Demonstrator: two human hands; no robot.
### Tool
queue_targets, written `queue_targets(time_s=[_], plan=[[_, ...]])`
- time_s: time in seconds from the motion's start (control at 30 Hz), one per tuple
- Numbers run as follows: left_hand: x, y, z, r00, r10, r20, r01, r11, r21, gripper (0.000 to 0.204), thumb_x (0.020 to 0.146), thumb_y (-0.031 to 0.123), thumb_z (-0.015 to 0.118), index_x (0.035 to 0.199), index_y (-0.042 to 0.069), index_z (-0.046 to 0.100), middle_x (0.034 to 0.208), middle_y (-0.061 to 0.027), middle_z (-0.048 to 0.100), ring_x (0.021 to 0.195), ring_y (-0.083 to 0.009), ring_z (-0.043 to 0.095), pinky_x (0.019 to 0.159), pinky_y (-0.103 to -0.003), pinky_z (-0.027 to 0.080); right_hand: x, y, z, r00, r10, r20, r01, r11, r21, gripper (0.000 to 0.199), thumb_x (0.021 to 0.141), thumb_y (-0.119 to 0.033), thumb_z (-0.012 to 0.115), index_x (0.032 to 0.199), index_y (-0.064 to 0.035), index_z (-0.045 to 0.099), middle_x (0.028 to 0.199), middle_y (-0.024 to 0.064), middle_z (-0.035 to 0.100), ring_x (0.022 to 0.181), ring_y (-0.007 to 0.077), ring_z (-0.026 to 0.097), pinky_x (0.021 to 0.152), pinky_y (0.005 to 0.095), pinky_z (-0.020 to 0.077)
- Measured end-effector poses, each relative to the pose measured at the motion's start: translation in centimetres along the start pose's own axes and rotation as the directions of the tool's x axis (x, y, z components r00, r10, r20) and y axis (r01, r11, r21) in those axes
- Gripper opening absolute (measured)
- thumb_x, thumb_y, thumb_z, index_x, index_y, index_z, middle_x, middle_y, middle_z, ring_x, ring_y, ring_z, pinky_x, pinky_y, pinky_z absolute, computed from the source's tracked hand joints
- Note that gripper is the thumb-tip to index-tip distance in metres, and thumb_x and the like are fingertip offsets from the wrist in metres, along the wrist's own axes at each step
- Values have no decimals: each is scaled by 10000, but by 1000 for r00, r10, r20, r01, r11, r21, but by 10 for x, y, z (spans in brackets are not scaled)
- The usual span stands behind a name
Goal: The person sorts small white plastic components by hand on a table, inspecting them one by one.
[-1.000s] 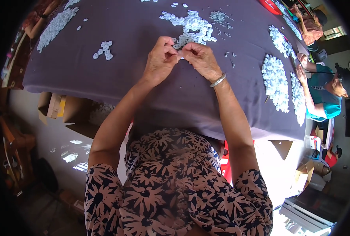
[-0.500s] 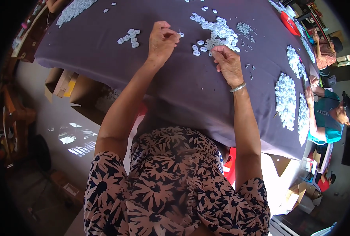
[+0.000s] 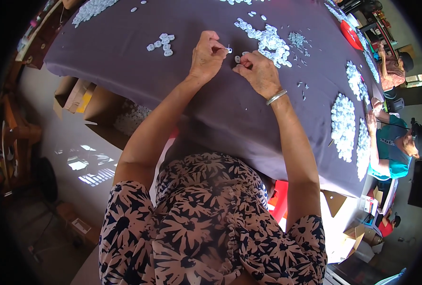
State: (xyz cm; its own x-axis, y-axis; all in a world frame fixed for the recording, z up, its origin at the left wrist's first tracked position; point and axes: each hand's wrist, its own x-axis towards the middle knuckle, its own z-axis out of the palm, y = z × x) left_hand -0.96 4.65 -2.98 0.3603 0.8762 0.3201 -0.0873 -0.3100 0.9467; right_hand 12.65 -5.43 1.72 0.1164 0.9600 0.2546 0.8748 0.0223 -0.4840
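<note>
Over the dark table, my left hand [image 3: 208,58] pinches a small white oval plastic piece [image 3: 229,50] with a thin pin standing up from it. My right hand [image 3: 260,74] is close by on the right, its thumb and fingers drawn together; whatever lies between them is hidden. Loose white pieces [image 3: 238,59] show just beyond its fingertips. Behind it spreads a heap of white oval pieces with two holes [image 3: 271,42]. A small pile of thin grey pins [image 3: 297,39] lies to the right of that heap.
A smaller group of white pieces [image 3: 166,41] sits left of my hands. Larger piles [image 3: 343,126] lie along the right side, near a co-worker in a teal shirt [image 3: 395,142]. A red bowl [image 3: 351,35] stands far right. Cardboard boxes [image 3: 107,114] are under the table's left edge.
My right hand has moved left, away from the heap and toward my left hand. My left hand has shifted slightly right, still pinching the white piece.
</note>
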Motion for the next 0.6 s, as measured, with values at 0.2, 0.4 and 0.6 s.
queue_targets(time_s=[0.2,0.4,0.6], plan=[[1,-5,1,1000,15,8,-16,997,77,344,775,13,632,1047,22,422,778,-68,637,701,-142,608,623,-269,493,7,-5,1,1000,-10,-18,9,998,-58,194,718,-177,733,805,-38,630,741,84,584,658,231,591,624,346,464],[0,1,0,1000,-13,-1,13,997,75,335,764,36,631,1039,22,440,792,-87,662,726,-190,641,690,-305,500,14,-4,-6,992,-99,81,109,985,-133,138,735,-103,680,824,-12,626,720,121,603,657,258,598,630,365,469],[-1,3,-1,1000,-30,7,29,997,71,325,761,39,636,1026,18,450,796,-88,658,743,-188,637,689,-297,499,-10,8,-11,996,-70,-57,75,993,92,149,765,-34,639,912,-28,654,764,84,639,681,147,617,643,274,495]])
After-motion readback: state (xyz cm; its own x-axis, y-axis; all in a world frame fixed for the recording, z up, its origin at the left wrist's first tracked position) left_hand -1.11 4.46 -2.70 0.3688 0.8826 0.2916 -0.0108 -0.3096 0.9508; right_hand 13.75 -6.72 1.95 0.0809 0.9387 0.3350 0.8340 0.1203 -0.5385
